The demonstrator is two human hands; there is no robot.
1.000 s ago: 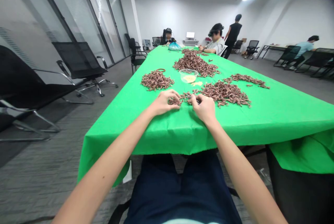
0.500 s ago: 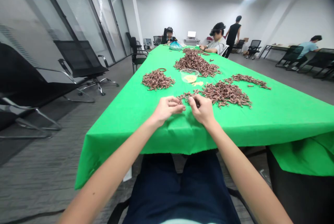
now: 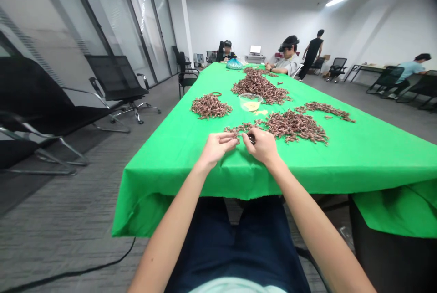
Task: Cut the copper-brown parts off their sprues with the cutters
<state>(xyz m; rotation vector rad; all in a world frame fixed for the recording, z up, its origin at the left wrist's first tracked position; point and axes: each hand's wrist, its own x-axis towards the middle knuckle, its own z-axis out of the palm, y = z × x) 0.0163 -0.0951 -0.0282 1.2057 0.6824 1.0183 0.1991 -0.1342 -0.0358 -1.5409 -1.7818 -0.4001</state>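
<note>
My left hand (image 3: 218,148) is closed in a pinch at the near part of the table, with a small brown twisted piece at its fingertips, mostly hidden. Close beside it, my right hand (image 3: 262,146) is wrapped round a small dark-handled metal tool (image 3: 252,139). Its thin shiny tip points at the left fingertips; its exact kind is too small to make out. Just beyond both hands lies a loose scatter of the brown pieces (image 3: 243,127). A larger heap of brown pieces (image 3: 297,126) lies to the right of my right hand.
On the green tablecloth (image 3: 170,147) stands a clear plastic bowl (image 3: 251,102) with pale bits in it, more pale bits beside it. Other brown heaps lie left (image 3: 210,107) and farther back (image 3: 259,87). A brown ring (image 3: 215,94) lies behind the left heap. Two people sit farther along the table.
The view has tilted and shifted slightly. My hands have stayed close together, and the metal tip now shows between them at the left fingertips.
</note>
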